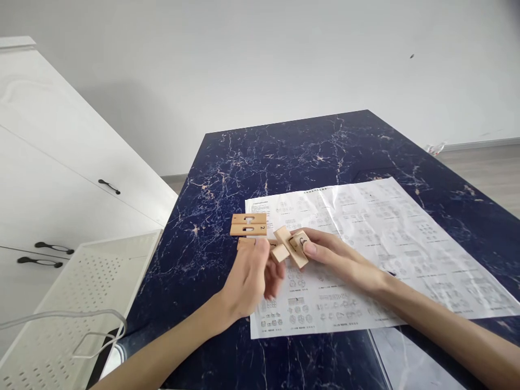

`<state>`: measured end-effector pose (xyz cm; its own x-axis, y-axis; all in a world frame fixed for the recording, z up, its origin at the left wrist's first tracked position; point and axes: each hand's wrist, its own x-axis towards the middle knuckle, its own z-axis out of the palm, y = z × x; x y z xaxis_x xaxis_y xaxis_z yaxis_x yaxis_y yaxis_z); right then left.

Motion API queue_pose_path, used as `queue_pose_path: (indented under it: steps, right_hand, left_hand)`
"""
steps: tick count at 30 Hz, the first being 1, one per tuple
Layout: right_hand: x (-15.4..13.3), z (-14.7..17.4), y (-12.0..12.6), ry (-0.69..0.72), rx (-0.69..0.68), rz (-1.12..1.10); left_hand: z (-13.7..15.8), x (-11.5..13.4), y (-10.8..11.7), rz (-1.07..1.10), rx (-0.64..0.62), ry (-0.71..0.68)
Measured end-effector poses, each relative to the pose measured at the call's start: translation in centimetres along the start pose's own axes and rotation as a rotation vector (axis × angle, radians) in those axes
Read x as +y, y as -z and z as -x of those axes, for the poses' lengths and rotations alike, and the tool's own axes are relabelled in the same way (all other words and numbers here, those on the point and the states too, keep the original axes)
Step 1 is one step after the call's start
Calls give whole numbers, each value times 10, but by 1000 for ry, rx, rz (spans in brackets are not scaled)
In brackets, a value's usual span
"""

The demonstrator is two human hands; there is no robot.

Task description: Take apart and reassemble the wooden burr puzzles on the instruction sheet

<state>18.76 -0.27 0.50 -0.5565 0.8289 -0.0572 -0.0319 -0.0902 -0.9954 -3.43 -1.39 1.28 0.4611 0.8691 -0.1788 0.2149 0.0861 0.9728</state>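
Note:
My right hand (335,254) is closed around a cluster of interlocking wooden puzzle pieces (293,246), held above a printed sheet. The pieces cross each other, and one bears a dark printed mark. Close against the cluster's left side is my left hand (247,279), its fingers curled and partly blurred. Whether it grips anything does not show. Just beyond it, two notched wooden puzzle pieces (248,229) lie side by side, one marked 2. A further wooden piece (244,244) shows beside them, partly hidden by my left hand.
The creased instruction sheet (365,227), covered with small diagrams, lies on a dark blue marbled table (260,168). To the left stand a white cabinet (73,173) with black handles and a white perforated surface (97,271) with a pale cable (81,314) over it.

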Motion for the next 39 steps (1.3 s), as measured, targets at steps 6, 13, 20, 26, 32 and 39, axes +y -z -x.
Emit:
queue_pose_path:
  steps: [6, 13, 20, 26, 32, 39]
  right_hand:
    - [2, 0, 3, 59, 18, 25]
    - [4, 1, -4, 132, -5, 186]
    - [12, 7, 3, 493, 283, 717]
    - [13, 8, 15, 732, 288, 919]
    - [9, 9, 17, 743, 176, 1104]
    - [10, 10, 15, 752, 102, 1108]
  left_hand:
    - [-1, -3, 1, -530, 478, -529]
    - [-4, -6, 3, -608, 221, -426]
    - [-5, -5, 4, -523, 189, -343]
    - [-6, -4, 4, -458, 90, -280]
    - [-8, -5, 6, -472, -9, -268]
    - [-7, -3, 8, -480, -49, -338]
